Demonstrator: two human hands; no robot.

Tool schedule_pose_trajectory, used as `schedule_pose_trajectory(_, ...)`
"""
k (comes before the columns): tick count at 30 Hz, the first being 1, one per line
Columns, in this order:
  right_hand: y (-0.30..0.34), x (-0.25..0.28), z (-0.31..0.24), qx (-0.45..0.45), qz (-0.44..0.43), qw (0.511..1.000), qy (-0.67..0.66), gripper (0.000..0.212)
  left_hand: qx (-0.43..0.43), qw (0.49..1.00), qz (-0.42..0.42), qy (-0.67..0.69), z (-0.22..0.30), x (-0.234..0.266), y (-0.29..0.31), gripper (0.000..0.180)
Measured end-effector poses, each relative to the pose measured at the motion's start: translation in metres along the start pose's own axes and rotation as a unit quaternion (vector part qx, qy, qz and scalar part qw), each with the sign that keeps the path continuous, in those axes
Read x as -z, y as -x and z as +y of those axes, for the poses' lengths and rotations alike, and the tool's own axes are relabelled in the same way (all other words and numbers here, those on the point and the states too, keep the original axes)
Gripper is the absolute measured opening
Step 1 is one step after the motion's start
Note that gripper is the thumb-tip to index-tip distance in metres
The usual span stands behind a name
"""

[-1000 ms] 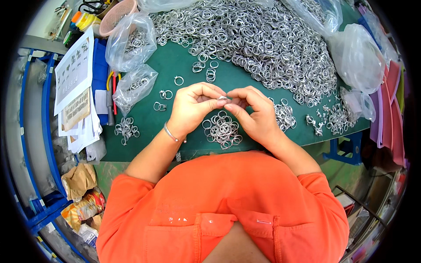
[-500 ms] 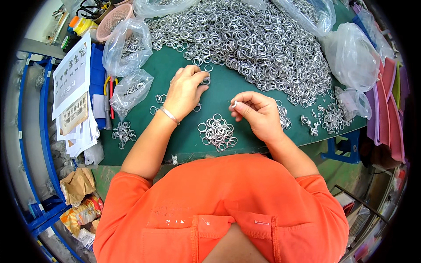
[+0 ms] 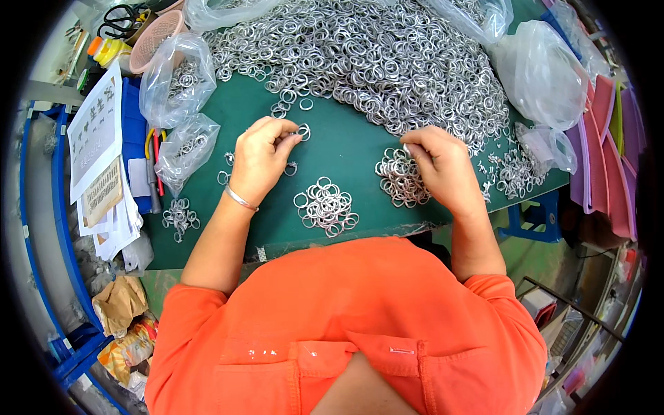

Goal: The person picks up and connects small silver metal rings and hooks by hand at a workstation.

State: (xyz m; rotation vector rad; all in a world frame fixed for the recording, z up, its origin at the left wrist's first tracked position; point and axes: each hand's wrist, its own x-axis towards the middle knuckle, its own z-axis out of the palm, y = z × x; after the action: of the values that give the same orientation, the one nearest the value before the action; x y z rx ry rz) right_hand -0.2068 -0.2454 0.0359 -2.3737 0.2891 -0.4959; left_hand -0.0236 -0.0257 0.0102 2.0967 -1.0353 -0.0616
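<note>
My left hand pinches a ring rim-first, probably for control. Right hand at a ring pile, can't tell its grip.

Left hand pinching metal ring. Right hand at small ring pile. Big ring heap beyond.

Ring heap on table, ring cluster before it; papers left.

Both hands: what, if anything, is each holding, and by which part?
The left hand pinches a silvery ring by its left edge. The right hand is at a ring pile; whether it holds anything cannot be told.
</note>
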Motion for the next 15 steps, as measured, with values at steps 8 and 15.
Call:
schedule_pose_trajectory(8, 0.003, -0.004, -0.002, 0.056, -0.067, 0.993, 0.084, 0.014, 0.115, 0.982, -0.037, 0.146, 0.006, -0.002, 0.005, 0.019)
schedule_pose_trajectory(15, -0.010, -0.049, -0.040, -0.020, -0.033, 0.966, -0.255, 0.025, 0.109, 0.885, -0.071, 0.447, 0.034, -0.008, 0.020, 0.024)
